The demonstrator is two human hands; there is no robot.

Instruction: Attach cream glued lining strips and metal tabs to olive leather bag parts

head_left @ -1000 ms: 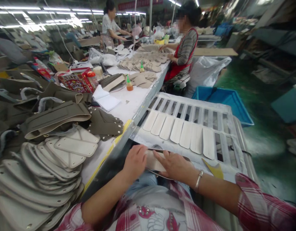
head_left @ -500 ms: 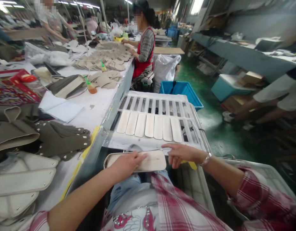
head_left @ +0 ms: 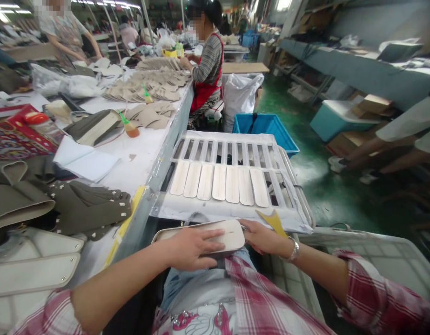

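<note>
A long pale panel with rounded ends (head_left: 231,234) lies across my lap, close to the rack's front edge. My left hand (head_left: 196,246) rests flat on its top with fingers spread. At the panel's right end, my right hand (head_left: 260,236) touches the rim, fingers bent around the edge; the yellow tool (head_left: 275,222) sticks out above that hand, and how it is held is hidden. Just beyond, several pale oblong strips (head_left: 219,182) lie side by side on a white slatted rack (head_left: 187,204).
On the left, a worktable (head_left: 145,153) carries dark grey leather pieces (head_left: 92,204), stacked white panels (head_left: 36,272), folded paper (head_left: 87,158) and a glue bottle (head_left: 131,128). Past the rack stand a blue bin (head_left: 265,132) and a seated person in a red apron (head_left: 206,93).
My right hand has moved down from pointing over the rack edge to the panel's right end. My left hand now lies flatter, its fingers more spread. The yellow tool shows higher up.
</note>
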